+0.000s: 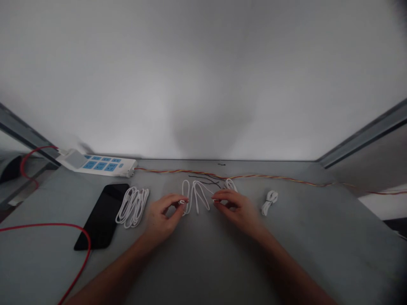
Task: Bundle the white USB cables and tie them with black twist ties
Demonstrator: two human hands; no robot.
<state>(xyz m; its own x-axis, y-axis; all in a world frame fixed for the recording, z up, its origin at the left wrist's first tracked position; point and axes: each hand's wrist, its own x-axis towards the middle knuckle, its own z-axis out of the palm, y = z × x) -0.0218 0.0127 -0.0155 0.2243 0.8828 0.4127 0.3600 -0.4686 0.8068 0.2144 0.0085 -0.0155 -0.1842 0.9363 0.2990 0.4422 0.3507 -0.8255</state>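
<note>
Between my hands a white cable (196, 199) lies in loose zigzag loops on the grey table. My left hand (165, 212) pinches a part of it between thumb and fingertips, at the left side of the loops. At the right side, my right hand (237, 209) pinches the cable too, thumb against fingers; the exact piece in that grip is mostly hidden. Just beyond the right hand shows another white cable loop (230, 184), partly covered by the hand. Left of my left hand rests a pile of coiled white cables (132, 207).
A black phone (101, 216) lies under a red cable (88, 241) at the left. Behind it is a white power strip (103, 165) with blue sockets. Twisted coloured wires (273, 177) run along the back, near black ties (210, 181). A tied white cable bundle (270, 202) sits right.
</note>
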